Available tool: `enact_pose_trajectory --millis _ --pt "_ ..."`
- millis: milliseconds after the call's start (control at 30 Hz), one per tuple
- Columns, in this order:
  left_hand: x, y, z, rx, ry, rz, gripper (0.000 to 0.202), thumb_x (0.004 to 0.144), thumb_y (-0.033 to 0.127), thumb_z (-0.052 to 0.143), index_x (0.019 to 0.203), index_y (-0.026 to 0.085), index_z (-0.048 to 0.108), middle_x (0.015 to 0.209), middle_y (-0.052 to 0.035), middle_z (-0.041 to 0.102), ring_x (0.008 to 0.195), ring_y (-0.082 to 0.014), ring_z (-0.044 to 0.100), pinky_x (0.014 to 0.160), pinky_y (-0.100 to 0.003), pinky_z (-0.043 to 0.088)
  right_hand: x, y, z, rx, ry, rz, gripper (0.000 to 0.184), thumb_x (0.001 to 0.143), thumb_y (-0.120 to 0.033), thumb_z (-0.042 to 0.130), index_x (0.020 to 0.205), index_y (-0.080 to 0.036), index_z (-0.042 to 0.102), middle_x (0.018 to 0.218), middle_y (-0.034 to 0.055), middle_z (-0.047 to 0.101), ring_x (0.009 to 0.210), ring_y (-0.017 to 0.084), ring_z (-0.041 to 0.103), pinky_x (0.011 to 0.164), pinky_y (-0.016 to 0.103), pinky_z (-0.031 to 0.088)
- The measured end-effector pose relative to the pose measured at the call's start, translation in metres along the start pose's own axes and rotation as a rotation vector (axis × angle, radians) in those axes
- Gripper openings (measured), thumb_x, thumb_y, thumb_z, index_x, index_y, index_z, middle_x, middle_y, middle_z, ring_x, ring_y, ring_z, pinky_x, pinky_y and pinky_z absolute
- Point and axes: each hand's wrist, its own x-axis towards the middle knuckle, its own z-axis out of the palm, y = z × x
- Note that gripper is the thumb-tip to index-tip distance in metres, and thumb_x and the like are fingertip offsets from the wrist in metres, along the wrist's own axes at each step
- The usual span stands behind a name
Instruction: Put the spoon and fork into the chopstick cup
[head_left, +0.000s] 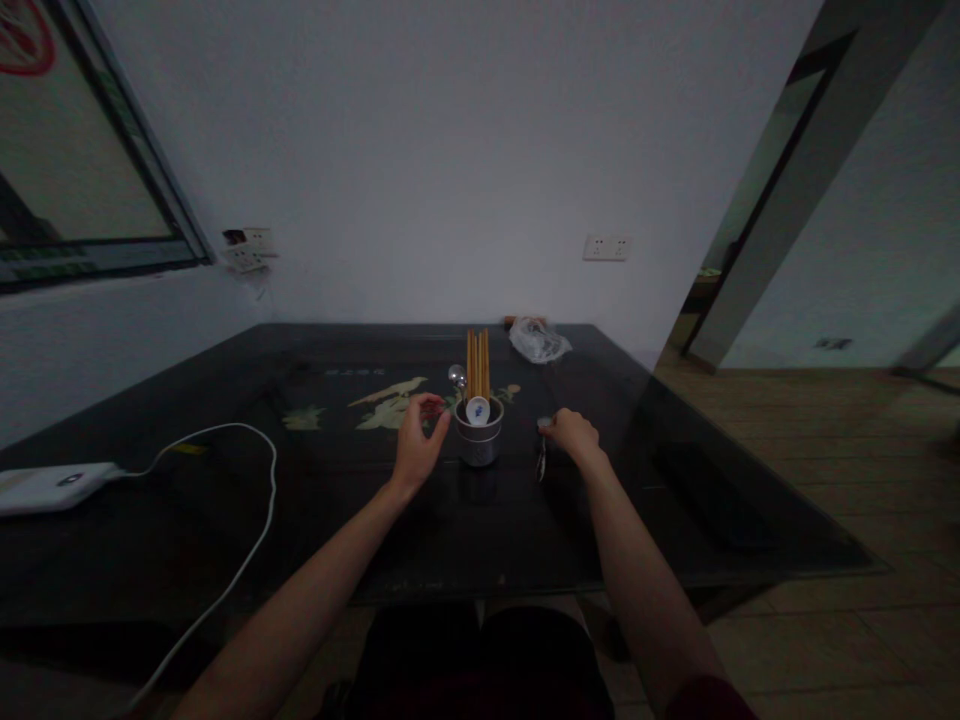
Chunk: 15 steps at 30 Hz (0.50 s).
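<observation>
A metal utensil cup (478, 442) stands upright on the dark glossy table. In it are several wooden chopsticks (478, 365), a white spoon with a blue mark (478, 410) and shiny round-ended metal spoons (457, 376). My left hand (421, 440) is just left of the cup, thumb and fingers apart and curved, with nothing in it; whether it touches the rim I cannot tell. To the cup's right, my right hand (571, 434) pinches a small shiny metal utensil (541, 462), pointing down toward the tabletop. Its exact kind is too dim to make out.
A crumpled clear plastic bag (538, 342) lies at the table's (315, 545) far edge, by the wall. On the left, a white power bank (64, 487) trails a white cable (271, 470) over the front edge. A dark flat object (709, 495) lies on the right.
</observation>
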Motion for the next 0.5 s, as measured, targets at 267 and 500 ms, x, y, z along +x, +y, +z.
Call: enact_pose_trajectory --millis 267,500 --pt "-0.007 0.02 -0.006 0.13 -0.02 0.15 0.013 0.087 0.029 0.049 0.09 0.018 0.056 0.084 -0.0032 0.06 0.079 -0.0159 0.058 0.075 -0.029 0.047 -0.001 0.001 0.0 -0.018 -0.007 0.001 0.042 0.079 -0.042 0.061 0.111 -0.016 0.064 0.118 0.0184 0.062 0.109 0.032 0.06 0.083 0.037 0.047" --pt "-0.028 0.07 0.032 0.252 -0.73 0.363 0.022 0.089 0.028 0.042 0.099 0.022 0.06 0.09 -0.0044 0.063 0.078 -0.0167 0.06 0.075 -0.028 0.047 0.0 0.006 -0.004 0.012 -0.021 0.006 0.041 0.08 -0.043 0.06 0.11 -0.016 0.064 0.116 0.0172 0.064 0.109 0.031 0.06 0.083 0.036 0.047"
